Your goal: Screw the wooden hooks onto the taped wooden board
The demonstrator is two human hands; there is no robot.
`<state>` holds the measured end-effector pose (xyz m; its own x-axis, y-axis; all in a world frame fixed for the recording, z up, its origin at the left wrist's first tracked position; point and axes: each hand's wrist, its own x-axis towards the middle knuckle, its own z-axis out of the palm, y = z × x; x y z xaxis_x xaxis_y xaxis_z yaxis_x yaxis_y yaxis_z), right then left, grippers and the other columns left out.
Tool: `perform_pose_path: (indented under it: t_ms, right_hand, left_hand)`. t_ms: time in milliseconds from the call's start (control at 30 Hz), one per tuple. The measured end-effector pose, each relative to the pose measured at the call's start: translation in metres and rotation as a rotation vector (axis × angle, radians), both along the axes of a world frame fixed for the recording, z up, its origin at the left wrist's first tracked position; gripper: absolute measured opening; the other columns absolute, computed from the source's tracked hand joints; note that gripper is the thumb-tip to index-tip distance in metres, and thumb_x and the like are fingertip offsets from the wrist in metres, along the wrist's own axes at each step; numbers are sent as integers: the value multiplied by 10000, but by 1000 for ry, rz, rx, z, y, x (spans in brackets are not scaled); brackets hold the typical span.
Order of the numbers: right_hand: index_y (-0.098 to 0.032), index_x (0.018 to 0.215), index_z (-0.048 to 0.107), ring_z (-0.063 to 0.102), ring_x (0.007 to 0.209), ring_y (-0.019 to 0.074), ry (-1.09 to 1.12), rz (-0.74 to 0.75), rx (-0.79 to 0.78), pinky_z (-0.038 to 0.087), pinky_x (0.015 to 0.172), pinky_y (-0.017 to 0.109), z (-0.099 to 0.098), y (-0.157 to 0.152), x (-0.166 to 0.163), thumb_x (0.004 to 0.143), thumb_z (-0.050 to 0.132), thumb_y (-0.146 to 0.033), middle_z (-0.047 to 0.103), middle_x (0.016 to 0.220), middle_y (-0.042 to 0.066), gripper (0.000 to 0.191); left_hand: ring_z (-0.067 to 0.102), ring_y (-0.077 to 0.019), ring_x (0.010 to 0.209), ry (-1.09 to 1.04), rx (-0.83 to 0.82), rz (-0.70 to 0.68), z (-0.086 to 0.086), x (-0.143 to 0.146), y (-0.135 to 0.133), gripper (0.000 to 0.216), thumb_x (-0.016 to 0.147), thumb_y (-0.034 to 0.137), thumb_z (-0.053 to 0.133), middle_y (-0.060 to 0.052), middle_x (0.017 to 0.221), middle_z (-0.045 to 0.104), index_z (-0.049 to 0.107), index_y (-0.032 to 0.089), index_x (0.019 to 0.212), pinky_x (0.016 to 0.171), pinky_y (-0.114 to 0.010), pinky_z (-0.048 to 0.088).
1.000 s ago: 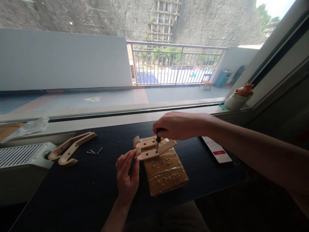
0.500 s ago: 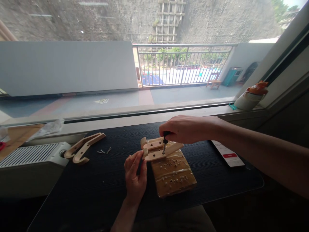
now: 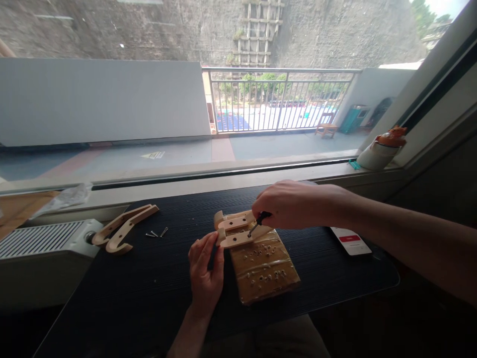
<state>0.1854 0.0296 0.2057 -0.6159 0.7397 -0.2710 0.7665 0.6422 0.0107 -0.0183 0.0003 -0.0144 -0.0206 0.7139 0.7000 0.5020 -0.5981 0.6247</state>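
Note:
My right hand (image 3: 281, 204) is closed round the dark handle of a screwdriver (image 3: 259, 222), tilted with its tip at a hole in the nearer wooden hook (image 3: 240, 239). My left hand (image 3: 205, 268) pinches the curved end of that hook between fingers and thumb. A second wooden hook (image 3: 231, 223) lies just behind it. Both rest on a tape-wrapped brown block (image 3: 266, 273) whose top is dotted with small holes. Whether a screw sits under the tip is too small to tell.
Several loose screws (image 3: 156, 232) and two more wooden hooks (image 3: 126, 228) lie to the left on the black table (image 3: 149, 308). A phone (image 3: 352, 241) lies under my right forearm. A radiator (image 3: 48, 243) stands at left, and a white pot (image 3: 380, 149) on the sill.
The screwdriver has gone from nearly upright to leaning right, as my right hand shifted slightly right. My left hand keeps its hold on the hook. The whole view has moved a little.

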Motion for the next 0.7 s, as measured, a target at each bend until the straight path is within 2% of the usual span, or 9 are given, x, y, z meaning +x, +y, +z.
perform_pose_path:
  t_ms: [67, 167, 267, 467, 567, 700]
  right_hand:
    - [-177, 800, 640, 536, 646, 135, -5, -16, 5, 269, 542, 256, -6, -12, 4, 833, 444, -233, 647, 743, 43, 207]
    - [-175, 802, 616, 569, 628, 146, 30, -68, 106, 267, 524, 263, -23, -32, 12, 878, 402, -222, 648, 729, 45, 232]
    - [-190, 943, 589, 595, 624, 159, 89, -162, 175, 280, 505, 265, -46, -49, 16, 876, 402, -171, 656, 779, 43, 200]
    - [-160, 1051, 526, 630, 728, 190, 210, -213, 135, 378, 561, 280, -88, -66, 8, 816, 421, -103, 656, 855, 58, 264]
    - [-143, 1078, 512, 632, 767, 195, 254, -229, 91, 408, 598, 287, -94, -67, 4, 815, 418, -124, 654, 873, 69, 279]
    - [-131, 989, 531, 631, 733, 190, 257, -213, 53, 412, 583, 285, -89, -66, 0, 814, 407, -133, 653, 855, 74, 215]
  left_hand:
    - [539, -227, 1050, -1, -13, -3, 0, 1, 0, 432, 813, 178, 577, -73, 1145, 587, 519, 267, 1231, 947, -428, 408]
    - [532, -230, 1064, 2, -39, -11, -1, 2, 0, 466, 816, 179, 570, -74, 1159, 579, 483, 269, 1264, 953, -430, 402]
    - [528, -227, 1070, 5, -59, -15, -1, 4, -1, 486, 819, 170, 562, -70, 1165, 575, 459, 275, 1282, 956, -427, 400]
    - [530, -225, 1065, 10, -76, -6, -2, 4, 0, 487, 821, 168, 557, -66, 1163, 571, 460, 283, 1284, 961, -417, 399]
    - [536, -221, 1059, 10, -71, -8, -2, 4, 1, 487, 817, 163, 565, -64, 1160, 575, 469, 282, 1280, 960, -412, 404]
    - [546, -217, 1042, 21, -43, 7, -3, 4, 1, 487, 811, 150, 574, -68, 1150, 583, 481, 266, 1274, 950, -414, 414]
